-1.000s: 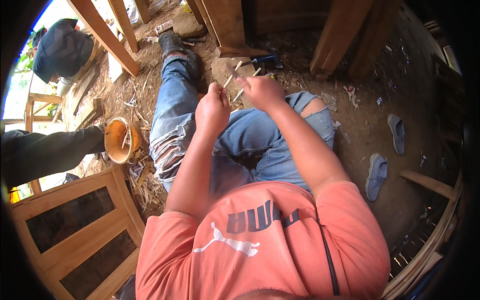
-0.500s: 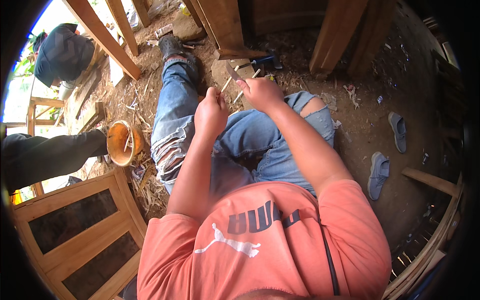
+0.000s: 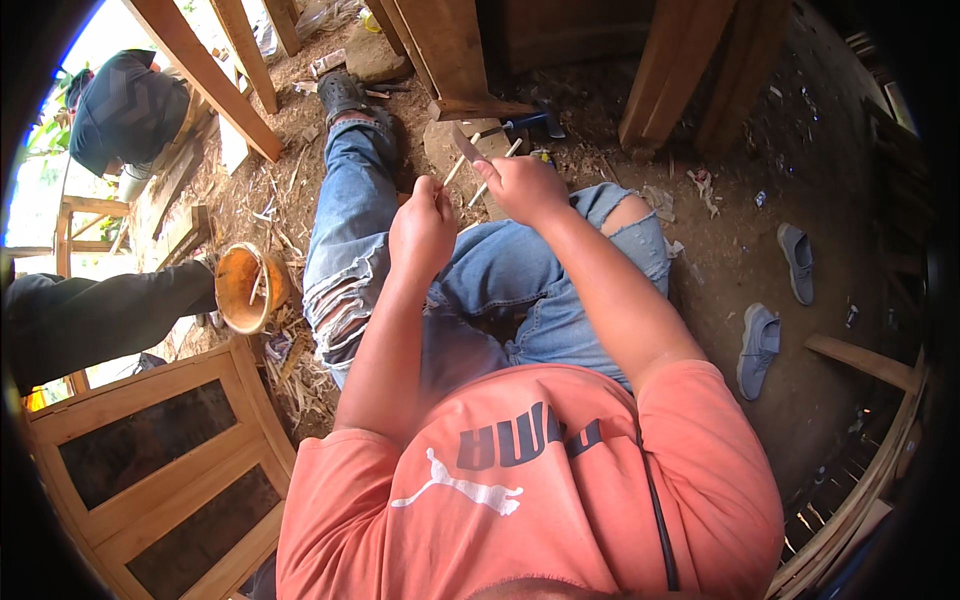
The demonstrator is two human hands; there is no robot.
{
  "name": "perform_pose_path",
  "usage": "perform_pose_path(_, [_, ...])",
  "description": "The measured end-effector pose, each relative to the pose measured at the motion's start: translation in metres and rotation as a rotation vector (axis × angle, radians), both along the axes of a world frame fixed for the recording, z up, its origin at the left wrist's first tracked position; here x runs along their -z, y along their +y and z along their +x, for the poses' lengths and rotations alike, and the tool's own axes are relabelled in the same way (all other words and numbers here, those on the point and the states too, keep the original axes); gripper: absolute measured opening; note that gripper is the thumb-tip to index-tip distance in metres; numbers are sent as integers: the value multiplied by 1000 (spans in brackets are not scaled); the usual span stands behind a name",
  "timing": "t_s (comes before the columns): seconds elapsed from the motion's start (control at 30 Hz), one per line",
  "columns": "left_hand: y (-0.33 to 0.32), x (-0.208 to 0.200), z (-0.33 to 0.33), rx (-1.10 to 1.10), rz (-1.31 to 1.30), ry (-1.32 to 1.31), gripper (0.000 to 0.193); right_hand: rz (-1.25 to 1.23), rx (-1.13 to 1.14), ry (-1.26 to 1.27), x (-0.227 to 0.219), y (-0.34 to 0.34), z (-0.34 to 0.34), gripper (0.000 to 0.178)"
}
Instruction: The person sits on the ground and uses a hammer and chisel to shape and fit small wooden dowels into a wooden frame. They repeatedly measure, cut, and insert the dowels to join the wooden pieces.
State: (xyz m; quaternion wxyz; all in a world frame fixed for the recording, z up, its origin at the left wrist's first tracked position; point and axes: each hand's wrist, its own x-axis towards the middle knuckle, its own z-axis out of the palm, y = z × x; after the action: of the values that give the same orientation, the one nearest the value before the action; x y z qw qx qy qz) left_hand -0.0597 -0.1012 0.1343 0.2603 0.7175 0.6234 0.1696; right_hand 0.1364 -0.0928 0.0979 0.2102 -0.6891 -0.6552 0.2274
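Note:
My left hand (image 3: 421, 228) is closed around the lower end of a thin pale wooden stick (image 3: 457, 169), which points up and away from me. My right hand (image 3: 524, 188) grips a knife by its handle, hidden in the fingers. Its brownish blade (image 3: 465, 143) slants up to the left, close to the stick; whether they touch I cannot tell. A second pale stick (image 3: 507, 157) lies just beyond my right hand, over a flat tan block (image 3: 438, 143) on the ground. Behind it rests a tool with a dark handle and a blue head (image 3: 545, 121).
An orange bucket (image 3: 226, 292) with pale sticks inside stands left of my leg, among wood shavings. A panelled wooden frame (image 3: 160, 484) lies at the lower left. Wooden posts (image 3: 672, 75) rise ahead. Another person (image 3: 125, 110) bends at the upper left. Grey shoes (image 3: 760, 350) lie at right.
Both hands keep nearly the same place and grip, with the knife still near the stick. The whole view has shifted very slightly.

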Motion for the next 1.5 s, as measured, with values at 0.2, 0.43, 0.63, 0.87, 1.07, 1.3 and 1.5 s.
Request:
perform_pose_path(0.2, [1, 1, 3, -5, 24, -28, 21, 13, 86, 13, -4, 7, 5, 58])
perform_pose_path(0.43, [0, 0, 4, -6, -57, 16, 21, -129, 110, -71, -4, 6, 4, 57])
perform_pose_path(0.63, [1, 0, 5, -15, -35, 10, 22, 30, -30, -100, -4, -5, -3, 55])
perform_pose_path(0.87, [-3, -6, 3, -22, -59, -14, 25, -105, 158, -135, 3, 12, 12, 52])
perform_pose_path(1.07, [2, 6, -3, -29, -51, -33, 27, 34, -40, -146, -2, -7, -10, 51])
perform_pose_path(1.3, [4, -3, -5, -72, -153, -88, 28, -121, 139, -131, -6, 3, 3, 50])
perform_pose_path(1.5, [3, 3, -6, -60, -81, -92, 26, -5, 174, -85, 7, 9, 10, 49])
